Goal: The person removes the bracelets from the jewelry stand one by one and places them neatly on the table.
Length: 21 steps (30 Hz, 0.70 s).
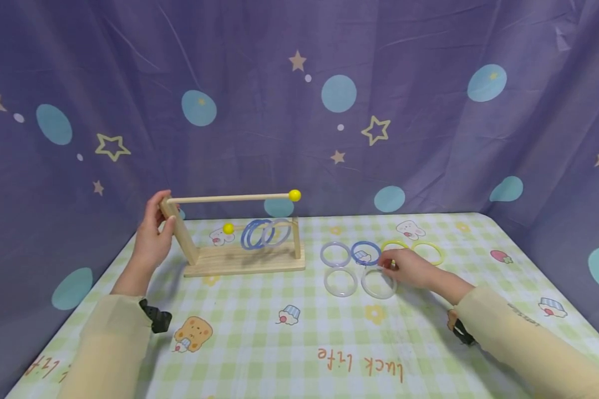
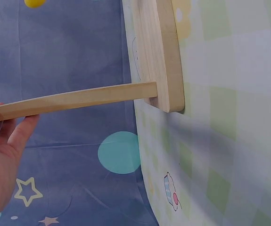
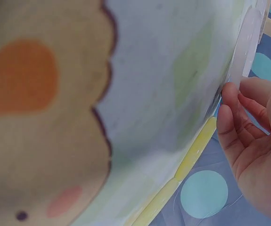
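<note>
My left hand grips the top of the left upright of a wooden stand, fingers behind and thumb in front. In the left wrist view, the fingers lie round the end of this upright. Two blue rings and a clear ring hang on the stand's lower rod. My right hand is over the table, its fingertips at the edge of a clear ring. The right wrist view has thumb and fingers pinching that clear ring.
Beside it lie another clear ring, a pale purple ring, a blue ring and two yellow rings. The stand's upper rod ends in a yellow ball. A purple curtain hangs behind the table.
</note>
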Available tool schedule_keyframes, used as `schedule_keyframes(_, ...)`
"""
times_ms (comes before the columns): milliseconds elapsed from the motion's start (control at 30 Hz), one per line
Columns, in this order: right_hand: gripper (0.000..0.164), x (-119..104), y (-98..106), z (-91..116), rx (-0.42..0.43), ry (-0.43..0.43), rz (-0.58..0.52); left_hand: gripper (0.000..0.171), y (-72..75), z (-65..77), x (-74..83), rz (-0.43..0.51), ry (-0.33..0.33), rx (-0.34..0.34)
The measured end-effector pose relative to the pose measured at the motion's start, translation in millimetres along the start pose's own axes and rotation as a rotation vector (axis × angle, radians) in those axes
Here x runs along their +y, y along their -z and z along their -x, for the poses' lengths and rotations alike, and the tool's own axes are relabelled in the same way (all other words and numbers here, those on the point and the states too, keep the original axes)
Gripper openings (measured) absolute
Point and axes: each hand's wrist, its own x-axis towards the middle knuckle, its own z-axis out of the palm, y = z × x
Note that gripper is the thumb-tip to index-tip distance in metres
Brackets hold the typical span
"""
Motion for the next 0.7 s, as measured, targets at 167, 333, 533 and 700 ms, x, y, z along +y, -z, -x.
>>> schedule_keyframes(167, 0.011, 1.2, -1.5, -0.1, 0.000, 0.014, 0.026, 0.057, -0.2, -0.5, -0.6, -0.005, 0.004, 0.006)
schedule_keyframes(333, 0.011, 2.0, -1.5, -0.6, 0.003, 0.014, 0.031, 0.058, 0.6, -0.4, -1.2, -0.008, 0.012, 0.002)
schedule_keyframes(533, 0.012, 2.0, -2.9, -2.5, 0.019, 0.000, 0.019, 0.058, 0.7, -0.5, -0.9, -0.008, 0.010, -0.004)
schedule_keyframes(700, 0.011, 1.1, -2.4, -3.2, 0.008, -0.021, -0.022, 0.057, 0.2, -0.4, -0.9, -0.007, 0.005, -0.004)
